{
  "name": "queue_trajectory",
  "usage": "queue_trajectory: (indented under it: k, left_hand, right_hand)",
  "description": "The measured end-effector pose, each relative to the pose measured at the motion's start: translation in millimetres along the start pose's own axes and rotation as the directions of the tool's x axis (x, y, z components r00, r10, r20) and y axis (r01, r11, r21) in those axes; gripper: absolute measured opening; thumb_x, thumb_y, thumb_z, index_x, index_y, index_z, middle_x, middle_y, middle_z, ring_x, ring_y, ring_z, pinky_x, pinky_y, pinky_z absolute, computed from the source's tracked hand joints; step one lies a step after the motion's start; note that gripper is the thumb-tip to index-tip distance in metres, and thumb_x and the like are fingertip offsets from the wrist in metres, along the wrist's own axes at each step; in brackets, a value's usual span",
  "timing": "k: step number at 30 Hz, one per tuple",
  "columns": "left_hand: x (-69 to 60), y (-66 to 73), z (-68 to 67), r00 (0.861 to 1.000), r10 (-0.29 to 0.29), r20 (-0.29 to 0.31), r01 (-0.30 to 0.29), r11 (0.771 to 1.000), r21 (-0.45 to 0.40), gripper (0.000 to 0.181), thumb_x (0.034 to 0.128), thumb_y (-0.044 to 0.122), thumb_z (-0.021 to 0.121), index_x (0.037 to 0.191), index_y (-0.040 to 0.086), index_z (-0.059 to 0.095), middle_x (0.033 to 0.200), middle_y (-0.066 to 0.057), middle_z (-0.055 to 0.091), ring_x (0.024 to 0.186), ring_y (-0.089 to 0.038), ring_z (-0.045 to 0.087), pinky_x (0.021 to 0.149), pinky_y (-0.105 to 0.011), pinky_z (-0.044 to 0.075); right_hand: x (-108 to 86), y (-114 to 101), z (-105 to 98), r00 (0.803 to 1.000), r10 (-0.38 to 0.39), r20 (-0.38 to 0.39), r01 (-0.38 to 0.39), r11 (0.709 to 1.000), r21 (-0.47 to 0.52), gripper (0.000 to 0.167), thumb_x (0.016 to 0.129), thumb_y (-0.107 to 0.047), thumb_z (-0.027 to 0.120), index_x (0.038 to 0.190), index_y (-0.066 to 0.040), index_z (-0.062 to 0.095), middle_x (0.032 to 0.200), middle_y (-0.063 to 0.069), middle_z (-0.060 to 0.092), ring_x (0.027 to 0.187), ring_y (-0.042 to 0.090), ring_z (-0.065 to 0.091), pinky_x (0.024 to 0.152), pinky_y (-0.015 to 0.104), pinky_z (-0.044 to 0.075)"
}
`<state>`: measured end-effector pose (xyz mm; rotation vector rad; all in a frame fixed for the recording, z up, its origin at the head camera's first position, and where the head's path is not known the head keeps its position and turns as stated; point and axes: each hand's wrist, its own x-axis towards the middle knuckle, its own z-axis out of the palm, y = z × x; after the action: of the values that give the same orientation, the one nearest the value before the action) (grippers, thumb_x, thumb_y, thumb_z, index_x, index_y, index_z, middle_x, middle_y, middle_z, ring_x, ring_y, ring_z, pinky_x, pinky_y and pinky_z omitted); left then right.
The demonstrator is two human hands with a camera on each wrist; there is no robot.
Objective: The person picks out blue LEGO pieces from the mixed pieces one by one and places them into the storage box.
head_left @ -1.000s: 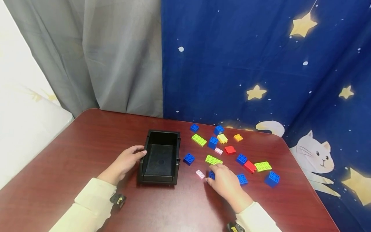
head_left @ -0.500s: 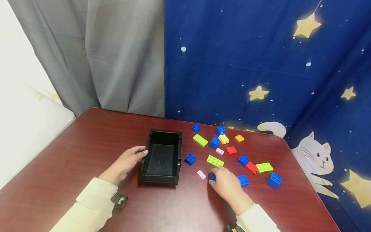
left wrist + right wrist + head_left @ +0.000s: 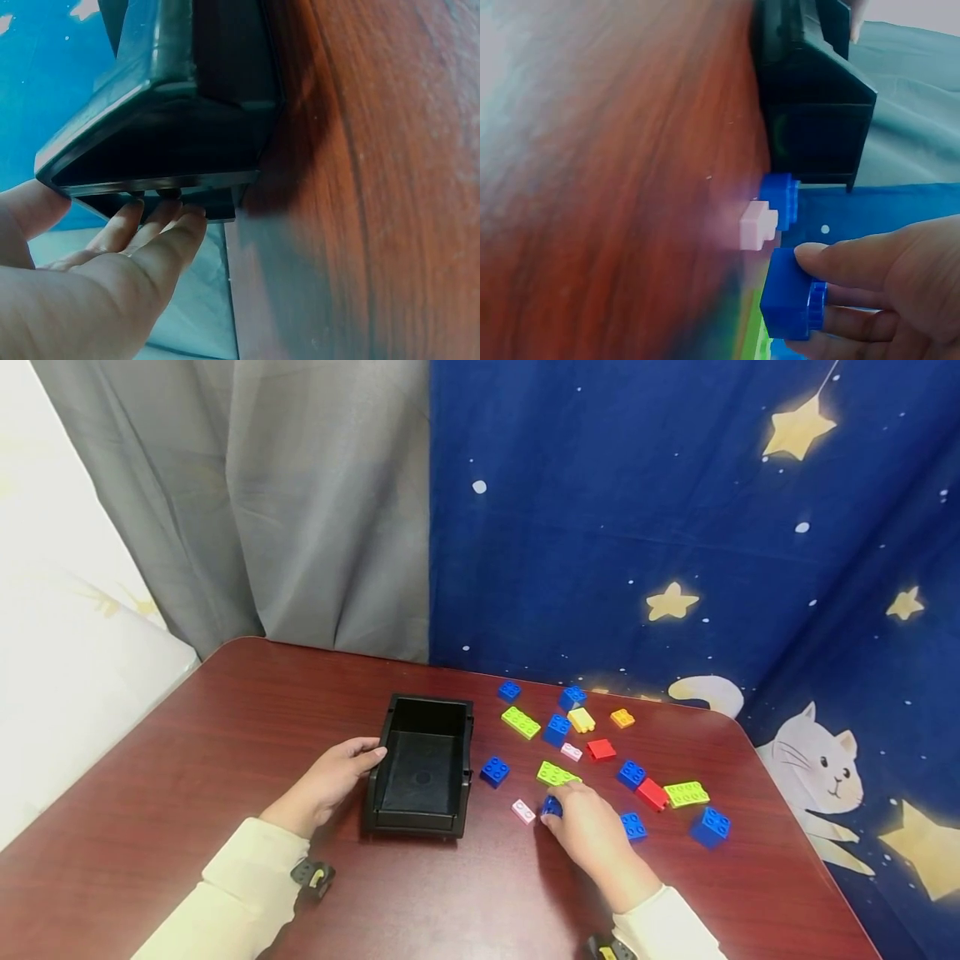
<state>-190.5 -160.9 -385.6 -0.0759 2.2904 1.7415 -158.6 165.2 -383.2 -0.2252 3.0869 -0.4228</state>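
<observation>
A black plastic bin (image 3: 417, 777) stands on the table. My left hand (image 3: 339, 777) grips its left wall, thumb over the rim; in the left wrist view its fingertips (image 3: 169, 225) press the outer side. My right hand (image 3: 588, 831) pinches a blue building brick (image 3: 789, 294) between thumb and fingers. Most of that brick is covered by the hand in the head view. Close by lie a small pink brick (image 3: 523, 812), a lime green brick (image 3: 558, 773) and another blue brick (image 3: 495, 771). One more blue brick (image 3: 633, 827) is partly hidden behind my right hand.
Several bricks lie spread over the right of the dark red table (image 3: 225, 735), among them red (image 3: 652, 794), yellow (image 3: 581, 720) and orange (image 3: 622, 718) ones. A tall blue brick (image 3: 710, 827) stands furthest right. Grey and blue curtains (image 3: 562, 527) hang behind the table.
The whole head view has shifted slightly, so everything sits a little further right. My right hand has moved barely, with the blue brick now more tilted in its fingers. My left hand stays on the bin.
</observation>
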Motion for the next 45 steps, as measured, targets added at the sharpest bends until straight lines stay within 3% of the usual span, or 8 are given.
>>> queue_trajectory:
  k: [6,11,17,23,28,31,38,45]
  left_hand:
    - [-1.2,0.1,0.9,1.000,0.001,-0.006,-0.001,1.000,0.002,0.053,0.1025,0.023,0.046,0.144,-0.007,0.034,0.145,-0.028,0.038,0.128,-0.043,0.042,0.112,-0.056,0.027]
    - [-1.3,-0.3,1.1,1.000,0.000,-0.004,0.000,1.000,0.004,0.053,0.1025,0.023,0.046,0.144,-0.007,0.034,0.147,-0.028,0.037,0.130,-0.043,0.041,0.112,-0.056,0.027]
    - [-0.6,-0.7,0.5,1.000,0.000,-0.009,0.000,1.000,-0.008,0.052,0.1024,0.022,0.045,0.144,-0.007,0.034,0.146,-0.028,0.038,0.129,-0.043,0.041,0.112,-0.055,0.027]
    - [0.3,-0.5,1.5,1.000,0.005,-0.016,-0.005,1.000,-0.019,0.052,0.1022,0.022,0.046,0.143,-0.007,0.034,0.145,-0.029,0.038,0.129,-0.044,0.042,0.111,-0.055,0.029]
    - [-0.4,0.3,2.5,1.000,0.006,-0.016,-0.007,1.000,-0.020,0.052,0.1024,0.022,0.046,0.143,-0.008,0.034,0.146,-0.029,0.037,0.129,-0.044,0.042,0.111,-0.055,0.029]
    - [-0.6,0.5,2.7,1.000,0.007,-0.019,-0.008,1.000,-0.017,0.052,0.1025,0.022,0.046,0.144,-0.008,0.033,0.145,-0.029,0.038,0.128,-0.044,0.042,0.110,-0.055,0.030]
    - [0.5,-1.8,4.6,0.999,0.007,-0.042,-0.007,1.000,-0.010,0.051,0.1020,0.021,0.046,0.142,-0.008,0.036,0.142,-0.029,0.042,0.125,-0.043,0.046,0.109,-0.055,0.033]
    - [-2.0,-2.2,4.7,0.999,-0.007,-0.049,0.007,1.000,0.002,0.051,0.1022,0.022,0.046,0.143,-0.006,0.036,0.142,-0.028,0.042,0.125,-0.041,0.045,0.109,-0.056,0.032]
  right_hand:
    - [-3.3,-11.0,-7.4,0.999,0.000,-0.035,0.001,1.000,0.017,0.045,0.080,-0.020,0.079,0.120,-0.005,0.065,0.118,0.013,0.064,0.111,0.033,0.060,0.091,0.051,0.051]
    - [-8.0,-26.3,-17.0,0.987,-0.089,-0.137,0.093,0.995,0.023,0.045,0.079,-0.020,0.081,0.118,-0.005,0.067,0.114,0.011,0.066,0.107,0.030,0.062,0.086,0.046,0.055]
    - [-10.9,-54.8,-29.0,0.947,-0.218,-0.235,0.235,0.971,0.045,0.042,0.081,-0.020,0.079,0.118,-0.005,0.067,0.113,0.009,0.066,0.104,0.025,0.062,0.082,0.041,0.057]
    - [-11.2,-81.0,-30.8,0.907,-0.323,-0.271,0.346,0.938,0.037,0.040,0.083,-0.021,0.077,0.118,-0.006,0.066,0.113,0.008,0.065,0.103,0.023,0.061,0.081,0.038,0.058]
    - [-10.0,-93.9,-24.9,0.864,-0.406,-0.297,0.429,0.903,0.012,0.040,0.083,-0.024,0.077,0.118,-0.008,0.067,0.111,0.007,0.065,0.103,0.022,0.061,0.080,0.036,0.058]
    - [-7.8,-100.5,-20.9,0.849,-0.439,-0.295,0.460,0.888,0.004,0.040,0.083,-0.025,0.077,0.118,-0.008,0.067,0.112,0.006,0.065,0.103,0.022,0.060,0.081,0.036,0.058]
    - [-0.2,-114.9,-10.8,0.851,-0.464,-0.246,0.479,0.878,0.001,0.041,0.086,-0.029,0.074,0.122,-0.010,0.065,0.114,0.004,0.064,0.106,0.019,0.060,0.085,0.037,0.056]
    - [8.7,-129.3,1.1,0.862,-0.469,-0.193,0.475,0.880,-0.017,0.042,0.087,-0.031,0.072,0.123,-0.010,0.065,0.115,0.002,0.064,0.107,0.016,0.060,0.087,0.030,0.055]
